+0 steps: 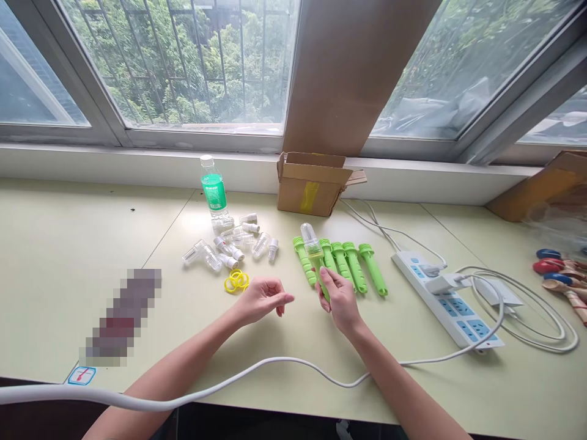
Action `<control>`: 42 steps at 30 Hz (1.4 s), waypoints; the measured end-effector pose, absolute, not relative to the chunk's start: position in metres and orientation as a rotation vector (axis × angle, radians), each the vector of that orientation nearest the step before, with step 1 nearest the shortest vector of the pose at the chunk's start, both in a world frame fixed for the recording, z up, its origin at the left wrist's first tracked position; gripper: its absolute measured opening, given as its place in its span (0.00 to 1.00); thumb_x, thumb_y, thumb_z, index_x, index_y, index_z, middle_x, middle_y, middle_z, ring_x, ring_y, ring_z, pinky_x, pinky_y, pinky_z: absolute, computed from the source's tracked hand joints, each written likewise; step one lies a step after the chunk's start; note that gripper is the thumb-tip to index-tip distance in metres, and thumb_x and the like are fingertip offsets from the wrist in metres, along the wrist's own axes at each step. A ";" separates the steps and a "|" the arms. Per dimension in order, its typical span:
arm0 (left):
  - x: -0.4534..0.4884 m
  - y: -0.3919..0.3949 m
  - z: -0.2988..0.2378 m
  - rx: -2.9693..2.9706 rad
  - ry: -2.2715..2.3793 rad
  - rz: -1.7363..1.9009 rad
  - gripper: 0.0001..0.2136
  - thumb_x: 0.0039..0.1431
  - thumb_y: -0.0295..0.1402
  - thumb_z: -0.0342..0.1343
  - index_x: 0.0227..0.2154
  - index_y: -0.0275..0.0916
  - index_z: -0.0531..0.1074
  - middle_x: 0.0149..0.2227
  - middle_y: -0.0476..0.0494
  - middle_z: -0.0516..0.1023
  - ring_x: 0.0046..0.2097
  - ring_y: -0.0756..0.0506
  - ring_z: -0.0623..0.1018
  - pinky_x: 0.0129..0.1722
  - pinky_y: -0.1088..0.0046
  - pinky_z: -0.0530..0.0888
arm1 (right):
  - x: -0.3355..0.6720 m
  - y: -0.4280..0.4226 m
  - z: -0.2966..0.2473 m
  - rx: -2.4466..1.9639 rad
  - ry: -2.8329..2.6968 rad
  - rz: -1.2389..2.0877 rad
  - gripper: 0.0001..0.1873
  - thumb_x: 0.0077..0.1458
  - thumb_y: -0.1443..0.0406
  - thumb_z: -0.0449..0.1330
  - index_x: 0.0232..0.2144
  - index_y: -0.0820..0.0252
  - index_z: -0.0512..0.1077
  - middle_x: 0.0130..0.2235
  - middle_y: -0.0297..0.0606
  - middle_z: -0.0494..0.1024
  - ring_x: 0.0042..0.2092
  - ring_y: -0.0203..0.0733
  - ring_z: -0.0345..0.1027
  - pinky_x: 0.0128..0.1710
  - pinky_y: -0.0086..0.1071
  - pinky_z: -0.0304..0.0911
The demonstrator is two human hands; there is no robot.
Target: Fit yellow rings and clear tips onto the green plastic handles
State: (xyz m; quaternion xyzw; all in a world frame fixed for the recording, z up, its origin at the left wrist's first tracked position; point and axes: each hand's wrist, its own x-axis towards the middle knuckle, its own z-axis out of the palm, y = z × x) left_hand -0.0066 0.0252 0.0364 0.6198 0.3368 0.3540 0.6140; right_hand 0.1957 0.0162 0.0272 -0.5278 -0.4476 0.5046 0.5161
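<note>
My right hand [339, 299] grips a green light stick [312, 244] by its lower handle. A clear ribbed cap tops the stick, and a yellowish band shows below the cap. My left hand [266, 299] hovers to its left, fingers curled and thumb pointing right; no object shows in it. Several green handles [373, 269] lie in a row behind and beside my right hand. Yellow rings [236, 281] rest just beyond my left hand. Farther back are loose clear ribbed caps [261, 244] and white bulb-like pieces [273, 249].
A bottle with a green label [214, 192] and an open cardboard box [314, 189] stand near the window. On the right is a white power strip [449, 302] with plugs and cables. A white cable [293, 359] crosses the front over my forearms. Wooden items [571, 287] lie far right.
</note>
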 end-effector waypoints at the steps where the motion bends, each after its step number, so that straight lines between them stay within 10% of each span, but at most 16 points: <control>1: -0.007 0.025 0.037 1.430 0.783 0.822 0.17 0.55 0.44 0.56 0.19 0.36 0.69 0.19 0.45 0.74 0.22 0.49 0.74 0.26 0.75 0.69 | 0.196 0.016 0.027 -1.267 -1.080 1.203 0.19 0.54 0.49 0.57 0.28 0.59 0.66 0.21 0.30 0.63 0.14 0.27 0.47 0.11 0.28 0.40; 9: -0.009 0.029 0.033 1.354 0.809 0.930 0.22 0.59 0.47 0.50 0.18 0.35 0.68 0.18 0.43 0.73 0.21 0.49 0.73 0.27 0.72 0.70 | 0.202 0.017 0.029 -1.377 -1.177 0.993 0.19 0.54 0.50 0.56 0.25 0.58 0.66 0.22 0.32 0.65 0.16 0.30 0.50 0.14 0.29 0.45; 14: -0.010 0.034 0.030 1.126 0.674 0.935 0.25 0.61 0.51 0.42 0.32 0.33 0.72 0.24 0.39 0.77 0.24 0.45 0.77 0.28 0.67 0.72 | 0.207 0.018 0.027 -1.565 -1.250 0.728 0.22 0.54 0.49 0.56 0.41 0.61 0.72 0.26 0.38 0.72 0.20 0.36 0.58 0.20 0.32 0.56; 22: -0.012 0.043 0.023 0.809 0.597 0.891 0.22 0.60 0.49 0.46 0.40 0.32 0.70 0.25 0.41 0.76 0.24 0.45 0.77 0.30 0.66 0.74 | 0.227 0.029 0.019 -1.794 -1.358 0.190 0.29 0.58 0.53 0.49 0.56 0.64 0.65 0.53 0.48 0.72 0.51 0.52 0.66 0.49 0.42 0.61; 42: 0.001 0.025 0.018 1.588 0.837 0.814 0.13 0.47 0.40 0.64 0.24 0.33 0.77 0.24 0.42 0.77 0.27 0.50 0.75 0.28 0.75 0.72 | 0.293 0.050 0.013 -2.258 -1.285 -0.303 0.24 0.57 0.61 0.49 0.53 0.66 0.67 0.43 0.52 0.75 0.43 0.55 0.68 0.37 0.40 0.60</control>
